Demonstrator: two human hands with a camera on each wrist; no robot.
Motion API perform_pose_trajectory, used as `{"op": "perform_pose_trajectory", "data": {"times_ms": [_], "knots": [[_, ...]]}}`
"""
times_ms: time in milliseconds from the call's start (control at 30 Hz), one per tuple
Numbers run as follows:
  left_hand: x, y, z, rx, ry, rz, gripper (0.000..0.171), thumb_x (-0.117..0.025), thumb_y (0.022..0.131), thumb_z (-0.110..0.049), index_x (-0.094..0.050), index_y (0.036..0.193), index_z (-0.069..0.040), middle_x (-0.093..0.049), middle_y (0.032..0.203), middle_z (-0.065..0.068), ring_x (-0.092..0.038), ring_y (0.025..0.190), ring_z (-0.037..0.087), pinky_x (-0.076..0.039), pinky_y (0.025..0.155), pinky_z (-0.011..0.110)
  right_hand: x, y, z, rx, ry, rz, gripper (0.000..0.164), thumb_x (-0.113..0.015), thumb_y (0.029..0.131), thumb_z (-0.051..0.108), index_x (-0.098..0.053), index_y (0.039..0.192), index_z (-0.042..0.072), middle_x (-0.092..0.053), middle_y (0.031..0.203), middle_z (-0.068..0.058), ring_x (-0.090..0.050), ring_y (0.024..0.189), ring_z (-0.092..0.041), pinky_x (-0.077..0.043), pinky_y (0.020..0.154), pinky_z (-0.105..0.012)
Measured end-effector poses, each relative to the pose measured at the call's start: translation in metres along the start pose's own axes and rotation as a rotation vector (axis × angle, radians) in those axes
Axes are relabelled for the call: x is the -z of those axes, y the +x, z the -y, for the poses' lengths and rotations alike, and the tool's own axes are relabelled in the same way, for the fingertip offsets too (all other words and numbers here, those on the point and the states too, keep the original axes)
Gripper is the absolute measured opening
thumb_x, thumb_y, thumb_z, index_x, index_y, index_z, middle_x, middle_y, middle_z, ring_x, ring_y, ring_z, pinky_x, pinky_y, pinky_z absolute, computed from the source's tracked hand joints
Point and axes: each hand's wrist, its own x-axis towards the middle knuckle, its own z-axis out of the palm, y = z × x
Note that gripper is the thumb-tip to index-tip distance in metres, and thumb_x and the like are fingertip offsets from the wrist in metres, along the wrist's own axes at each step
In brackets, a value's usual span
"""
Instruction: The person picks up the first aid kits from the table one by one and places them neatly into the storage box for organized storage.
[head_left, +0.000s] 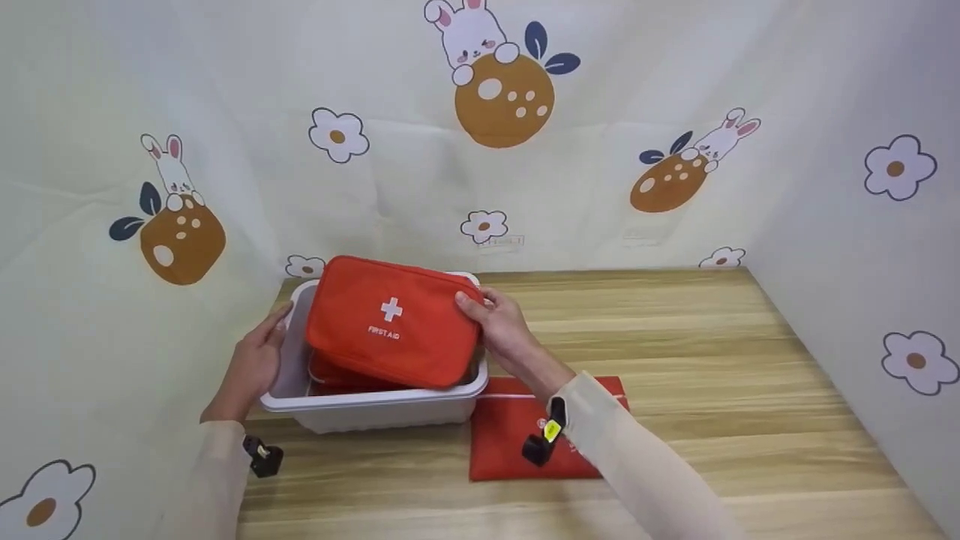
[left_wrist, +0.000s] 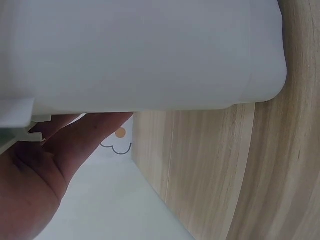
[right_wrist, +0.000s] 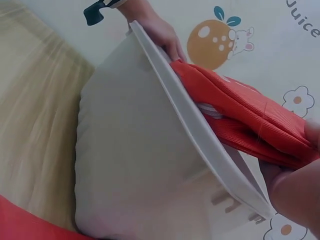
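Firmly, a person's right hand clamps the right edge of a red fabric first-aid pouch, a rounded rectangle with a white cross and lettering, thumb on its face and the other fingers behind. The pouch tilts to the left of those fingers, over the opening of a white rectangular plastic bin. The left hand holds the bin's left end at the rim, fingers closed on it. Another red item lies inside the bin, beneath the held pouch and between the two hands' fingers. Nearer the wearer than the right fingers, a flat red pouch with a pale strip along its far edge rests on the wood-grain table, partly hidden by the right forearm. Beyond both hands' fingers hangs a pale backdrop printed with rabbits, orange fruit and flowers.
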Motion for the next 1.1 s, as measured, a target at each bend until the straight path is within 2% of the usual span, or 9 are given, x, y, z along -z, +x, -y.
{"op": "perform_pose_trajectory", "data": {"times_ms": [133,367,467,600,667,733,867,1000,1100], "knots": [[0.000,0.000,-0.001,-0.006,-0.008,0.001,0.054,-0.018,0.110,-0.039,-0.016,0.162,-0.026,-0.013,0.168,0.018,-0.011,0.155,0.045,-0.015,0.122,0.066,-0.003,0.004,0.002,-0.016,-0.052,0.014,0.035,-0.067,0.096,0.016,-0.057,0.125,-0.002,-0.070,0.089,-0.001,-0.067,0.077,-0.010,-0.059,0.071,-0.023],[0.001,0.001,-0.004,-0.008,0.001,-0.014,0.054,-0.019,0.110,-0.038,-0.017,0.162,-0.024,-0.016,0.167,0.018,-0.013,0.155,0.044,-0.015,0.123,0.065,-0.008,0.014,0.005,-0.060,-0.175,0.051,0.041,-0.068,0.096,0.023,-0.061,0.132,0.005,-0.071,0.093,-0.002,-0.067,0.078,-0.011,-0.059,0.070,-0.023],[0.000,0.000,-0.003,-0.008,0.007,-0.025,0.054,-0.020,0.110,-0.038,-0.018,0.161,-0.023,-0.018,0.166,0.019,-0.014,0.154,0.045,-0.015,0.123,0.065,-0.012,0.014,0.005,-0.086,-0.196,0.079,0.047,-0.071,0.094,0.020,-0.059,0.138,0.009,-0.073,0.104,-0.007,-0.069,0.084,-0.013,-0.061,0.077,-0.025],[-0.001,0.000,-0.002,0.005,0.006,-0.020,0.055,-0.021,0.110,-0.041,-0.017,0.161,-0.023,-0.017,0.167,0.018,-0.014,0.154,0.045,-0.016,0.123,0.065,-0.014,0.014,0.003,-0.115,-0.168,0.090,0.063,-0.068,0.090,0.005,-0.045,0.149,0.006,-0.066,0.128,-0.014,-0.066,0.101,-0.018,-0.057,0.098,-0.032],[-0.001,0.000,-0.002,0.016,0.001,-0.011,0.055,-0.020,0.109,-0.043,-0.016,0.162,-0.025,-0.016,0.167,0.018,-0.012,0.154,0.045,-0.016,0.122,0.066,-0.015,0.014,0.001,-0.112,-0.150,0.072,0.068,-0.063,0.087,-0.003,-0.039,0.151,0.003,-0.061,0.135,-0.018,-0.063,0.107,-0.021,-0.053,0.105,-0.035],[-0.001,0.000,-0.002,0.025,-0.002,-0.005,0.056,-0.020,0.109,-0.044,-0.015,0.162,-0.026,-0.015,0.167,0.019,-0.012,0.154,0.046,-0.016,0.122,0.066,-0.015,0.015,0.000,-0.097,-0.136,0.040,0.068,-0.060,0.086,-0.008,-0.039,0.149,0.001,-0.059,0.137,-0.020,-0.061,0.108,-0.022,-0.052,0.106,-0.036],[-0.001,0.001,-0.001,0.040,-0.004,0.012,0.055,-0.020,0.109,-0.043,-0.014,0.162,-0.027,-0.013,0.167,0.019,-0.010,0.154,0.046,-0.015,0.122,0.067,-0.015,0.018,-0.002,-0.059,-0.079,-0.043,0.055,-0.058,0.088,-0.010,-0.048,0.141,0.000,-0.062,0.133,-0.020,-0.063,0.100,-0.019,-0.056,0.094,-0.031],[-0.001,0.001,-0.001,0.031,0.001,0.009,0.055,-0.021,0.110,-0.041,-0.014,0.162,-0.026,-0.013,0.167,0.019,-0.011,0.154,0.046,-0.015,0.122,0.066,-0.016,0.021,-0.004,-0.028,-0.043,-0.130,0.042,-0.061,0.092,-0.005,-0.054,0.134,-0.002,-0.068,0.120,-0.019,-0.064,0.088,-0.014,-0.057,0.079,-0.025],[-0.002,0.001,-0.002,0.024,0.001,0.002,0.054,-0.021,0.110,-0.040,-0.015,0.162,-0.026,-0.014,0.167,0.020,-0.012,0.154,0.046,-0.015,0.122,0.066,-0.018,0.021,-0.004,-0.013,-0.114,-0.166,0.043,-0.064,0.093,0.001,-0.055,0.135,-0.002,-0.067,0.121,-0.019,-0.065,0.093,-0.017,-0.059,0.084,-0.027]]}}
